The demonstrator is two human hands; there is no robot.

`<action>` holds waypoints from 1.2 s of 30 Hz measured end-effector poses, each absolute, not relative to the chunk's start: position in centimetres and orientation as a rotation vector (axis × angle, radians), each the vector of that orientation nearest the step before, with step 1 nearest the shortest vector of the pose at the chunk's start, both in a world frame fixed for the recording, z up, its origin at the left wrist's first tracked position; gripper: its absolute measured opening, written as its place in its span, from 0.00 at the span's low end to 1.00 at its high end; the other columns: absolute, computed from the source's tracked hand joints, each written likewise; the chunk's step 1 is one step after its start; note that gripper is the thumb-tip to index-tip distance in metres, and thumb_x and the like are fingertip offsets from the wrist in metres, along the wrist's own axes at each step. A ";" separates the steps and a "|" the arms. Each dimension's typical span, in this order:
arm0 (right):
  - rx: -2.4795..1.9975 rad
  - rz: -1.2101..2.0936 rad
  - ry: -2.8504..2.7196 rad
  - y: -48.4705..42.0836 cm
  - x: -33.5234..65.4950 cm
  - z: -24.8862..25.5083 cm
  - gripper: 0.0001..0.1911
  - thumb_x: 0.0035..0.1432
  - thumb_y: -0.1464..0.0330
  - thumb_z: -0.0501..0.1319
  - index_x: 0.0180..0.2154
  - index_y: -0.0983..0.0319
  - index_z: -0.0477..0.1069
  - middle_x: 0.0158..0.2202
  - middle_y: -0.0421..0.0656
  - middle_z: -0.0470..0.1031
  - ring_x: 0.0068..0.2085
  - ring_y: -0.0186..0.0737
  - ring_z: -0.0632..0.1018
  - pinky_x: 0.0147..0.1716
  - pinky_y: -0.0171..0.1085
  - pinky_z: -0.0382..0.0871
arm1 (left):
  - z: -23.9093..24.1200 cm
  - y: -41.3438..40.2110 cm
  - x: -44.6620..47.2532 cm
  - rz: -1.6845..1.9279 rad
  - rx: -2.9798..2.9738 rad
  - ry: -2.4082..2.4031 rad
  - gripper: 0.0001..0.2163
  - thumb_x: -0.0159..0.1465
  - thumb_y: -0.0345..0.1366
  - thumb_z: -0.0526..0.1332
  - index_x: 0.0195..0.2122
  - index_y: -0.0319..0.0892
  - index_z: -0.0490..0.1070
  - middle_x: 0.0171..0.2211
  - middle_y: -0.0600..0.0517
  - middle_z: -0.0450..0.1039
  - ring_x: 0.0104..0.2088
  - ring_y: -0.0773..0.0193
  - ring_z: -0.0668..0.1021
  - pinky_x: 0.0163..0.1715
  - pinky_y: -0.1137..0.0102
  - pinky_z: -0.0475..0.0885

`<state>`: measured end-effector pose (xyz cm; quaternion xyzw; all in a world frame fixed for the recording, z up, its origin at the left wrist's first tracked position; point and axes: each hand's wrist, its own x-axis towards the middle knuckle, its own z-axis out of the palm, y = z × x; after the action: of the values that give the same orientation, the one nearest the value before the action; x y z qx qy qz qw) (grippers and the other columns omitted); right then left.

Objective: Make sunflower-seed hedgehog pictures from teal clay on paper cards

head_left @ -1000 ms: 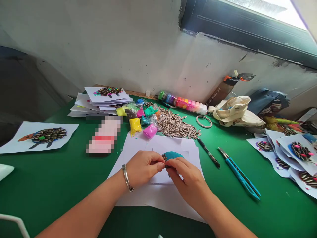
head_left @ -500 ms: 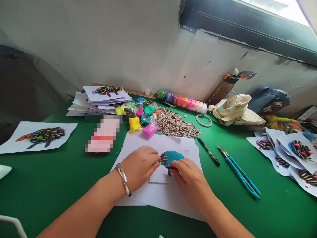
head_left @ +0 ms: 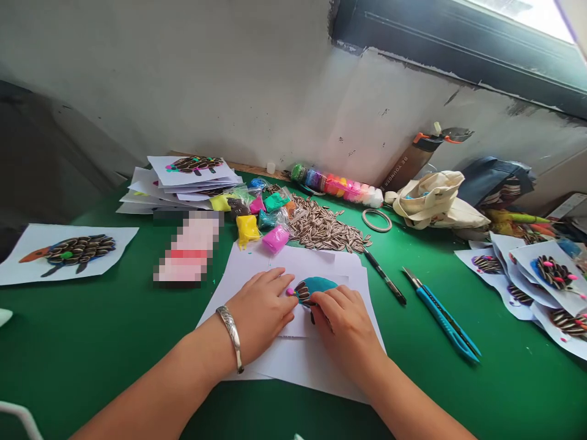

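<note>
A teal clay shape (head_left: 321, 284) with a few striped sunflower seeds and a small pink dot lies on white paper sheets (head_left: 298, 263) in front of me. My left hand (head_left: 261, 311), with a silver bracelet at the wrist, rests flat on the paper, fingers stretched toward the shape's left end. My right hand (head_left: 346, 324) lies over the shape's lower right side with fingers curled down, pressing a dark seed at its edge. The lower part of the shape is hidden under my right hand.
Behind the paper lie a pile of sunflower seeds (head_left: 325, 229), small bags of coloured clay (head_left: 257, 220), a row of clay tubs (head_left: 339, 186) and a tape ring (head_left: 376, 220). A black pen (head_left: 385, 278) and blue cutter (head_left: 443, 315) lie right. Finished seed pictures sit left (head_left: 68, 250) and right (head_left: 545, 275).
Both hands dropped from pinching together above the shape to lie on the paper. The left opened flat; the right settled over the shape's lower right. More seeds show on the clay.
</note>
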<state>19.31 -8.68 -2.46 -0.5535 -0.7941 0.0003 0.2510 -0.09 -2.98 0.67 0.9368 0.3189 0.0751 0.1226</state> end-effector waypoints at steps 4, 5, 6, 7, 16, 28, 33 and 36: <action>-1.519 -0.018 -2.161 -8.6 19.3 -2.4 0.09 0.63 0.75 0.54 0.35 0.61 0.72 0.27 0.43 0.73 0.32 0.41 0.68 0.32 0.39 0.55 | 0.2 -3.1 0.0 0.244 2.763 0.929 0.07 0.66 0.32 0.58 0.40 0.42 0.76 0.56 0.40 0.69 0.59 0.45 0.67 0.55 0.48 0.67; -1.517 -0.020 -2.159 -8.6 19.2 -2.4 0.09 0.63 0.75 0.54 0.35 0.61 0.72 0.27 0.43 0.73 0.32 0.41 0.69 0.32 0.39 0.55 | 0.1 -3.1 0.0 0.235 2.767 0.931 0.07 0.66 0.32 0.58 0.40 0.42 0.76 0.56 0.40 0.69 0.59 0.45 0.67 0.55 0.49 0.67; -1.514 -0.020 -2.157 -8.6 19.2 -2.4 0.09 0.63 0.75 0.54 0.35 0.61 0.72 0.28 0.43 0.73 0.33 0.41 0.69 0.32 0.39 0.55 | 0.1 -3.1 0.1 0.224 2.771 0.935 0.07 0.66 0.32 0.57 0.40 0.42 0.76 0.56 0.41 0.68 0.59 0.45 0.67 0.55 0.49 0.67; -1.510 -0.021 -2.156 -8.6 19.2 -2.5 0.09 0.63 0.75 0.54 0.35 0.61 0.72 0.28 0.43 0.73 0.33 0.41 0.69 0.32 0.39 0.55 | 0.0 -3.1 0.1 0.209 2.773 0.936 0.08 0.66 0.32 0.57 0.40 0.42 0.76 0.56 0.41 0.68 0.59 0.45 0.67 0.55 0.49 0.66; -1.516 -0.015 -2.152 -8.4 19.1 -2.9 0.08 0.61 0.76 0.55 0.36 0.61 0.72 0.29 0.43 0.75 0.34 0.42 0.70 0.32 0.39 0.55 | -0.8 -3.2 0.2 0.221 2.792 0.939 0.06 0.66 0.33 0.58 0.41 0.43 0.74 0.55 0.42 0.68 0.58 0.47 0.65 0.55 0.50 0.66; -1.507 -0.022 -2.178 -8.3 18.6 -3.0 0.11 0.63 0.76 0.52 0.34 0.61 0.72 0.28 0.43 0.73 0.32 0.41 0.70 0.31 0.39 0.56 | -1.5 -3.3 0.4 0.275 2.794 0.950 0.06 0.66 0.34 0.59 0.39 0.42 0.75 0.52 0.43 0.70 0.57 0.48 0.66 0.55 0.49 0.65; -1.519 -0.011 -2.177 -8.4 18.6 -2.9 0.10 0.63 0.75 0.53 0.35 0.61 0.72 0.28 0.43 0.73 0.33 0.42 0.69 0.31 0.39 0.55 | -0.8 -3.3 0.5 0.225 2.768 0.952 0.05 0.65 0.33 0.60 0.39 0.42 0.75 0.52 0.43 0.71 0.58 0.47 0.67 0.56 0.49 0.64; -1.525 -0.002 -2.141 -8.5 18.9 -2.7 0.07 0.63 0.73 0.56 0.35 0.61 0.72 0.29 0.43 0.73 0.33 0.42 0.69 0.32 0.39 0.55 | 0.1 -3.2 0.5 0.172 2.737 0.938 0.07 0.65 0.33 0.59 0.42 0.41 0.75 0.53 0.42 0.71 0.59 0.47 0.66 0.57 0.48 0.63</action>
<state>18.93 -8.55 -2.70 -0.5613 -0.7878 -0.0006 0.2536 0.45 -3.20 0.15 0.9373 0.3212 0.0589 0.1215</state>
